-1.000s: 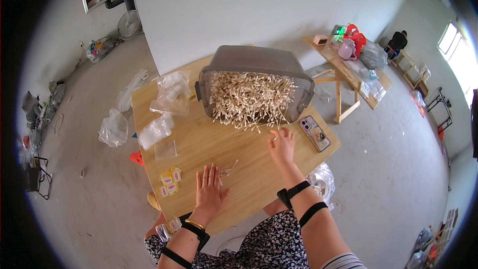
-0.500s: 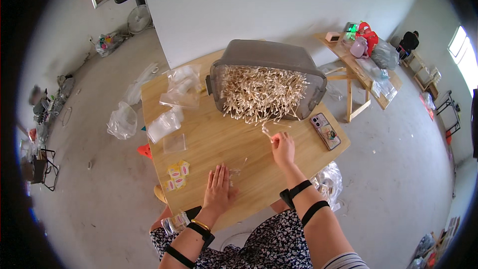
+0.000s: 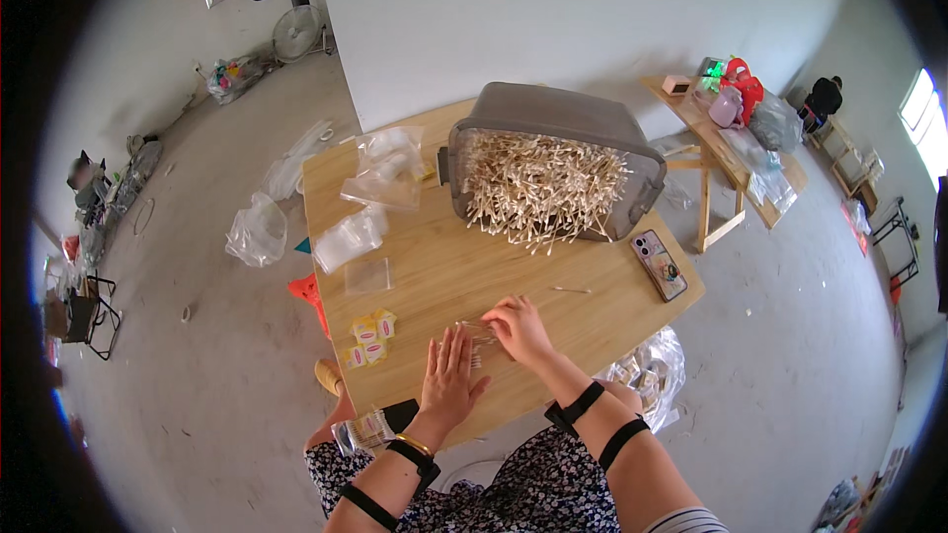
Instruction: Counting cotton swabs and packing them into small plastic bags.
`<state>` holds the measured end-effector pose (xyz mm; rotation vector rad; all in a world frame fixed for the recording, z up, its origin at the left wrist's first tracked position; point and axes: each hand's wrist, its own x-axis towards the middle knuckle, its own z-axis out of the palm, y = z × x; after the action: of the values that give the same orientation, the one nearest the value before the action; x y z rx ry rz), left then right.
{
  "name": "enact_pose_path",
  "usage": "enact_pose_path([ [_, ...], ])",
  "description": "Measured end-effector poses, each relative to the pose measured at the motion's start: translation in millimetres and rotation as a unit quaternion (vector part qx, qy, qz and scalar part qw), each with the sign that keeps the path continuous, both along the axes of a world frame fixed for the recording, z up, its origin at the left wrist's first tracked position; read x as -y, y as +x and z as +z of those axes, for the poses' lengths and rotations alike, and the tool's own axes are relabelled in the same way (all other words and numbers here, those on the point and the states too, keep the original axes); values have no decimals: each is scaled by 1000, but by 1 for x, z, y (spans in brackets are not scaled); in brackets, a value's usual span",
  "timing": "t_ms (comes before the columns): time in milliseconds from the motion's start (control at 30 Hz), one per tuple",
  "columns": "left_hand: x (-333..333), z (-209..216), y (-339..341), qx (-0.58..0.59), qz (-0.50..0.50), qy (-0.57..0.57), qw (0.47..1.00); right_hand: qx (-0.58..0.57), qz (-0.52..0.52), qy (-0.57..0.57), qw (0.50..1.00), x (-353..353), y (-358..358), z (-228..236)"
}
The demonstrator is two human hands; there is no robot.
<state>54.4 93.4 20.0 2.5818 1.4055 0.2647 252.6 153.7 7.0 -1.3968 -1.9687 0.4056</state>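
Note:
My left hand [image 3: 449, 375] lies flat on the wooden table, fingers stretched out, beside a small group of cotton swabs [image 3: 481, 345]. Close to its fingertips, my right hand [image 3: 520, 331] is closed in a pinch on cotton swabs at the edge of that group; its fingers partly hide how many. A single loose swab [image 3: 571, 288] rests on the table beyond my right hand. At the far side, a grey plastic bin [image 3: 563, 107] is tipped on its side, its mouth toward me. A large heap of cotton swabs [image 3: 543, 183] fills it and spills at the rim.
Small yellow-and-white cards [image 3: 371, 338] lie left on the table [image 3: 444, 276], with clear plastic bags [image 3: 351, 237] behind them. A phone [image 3: 659, 265] lies at the right edge. A packet of swabs [image 3: 363, 431] sits near my left forearm. A side table [image 3: 706, 133] stands far right.
My right hand has come back from the bin's mouth to the small swab group beside my left hand. A loose swab now lies midway on the table. The view has shifted slightly.

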Motion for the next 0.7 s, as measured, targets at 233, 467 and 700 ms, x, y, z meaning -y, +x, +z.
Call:
enact_pose_path([
  [233, -21, -11, 3, -92, 1, 37, 995, 16, -122, -47, 991, 45, 4, 16],
  [467, -21, -8, -7, -52, 29, 4, 998, 90, -192, -41, 976, 49, 28, 7],
  [700, -6, -4, -11, -88, -9, 14, 996, 93, -215, -3, 972, 10, 28, 5],
])
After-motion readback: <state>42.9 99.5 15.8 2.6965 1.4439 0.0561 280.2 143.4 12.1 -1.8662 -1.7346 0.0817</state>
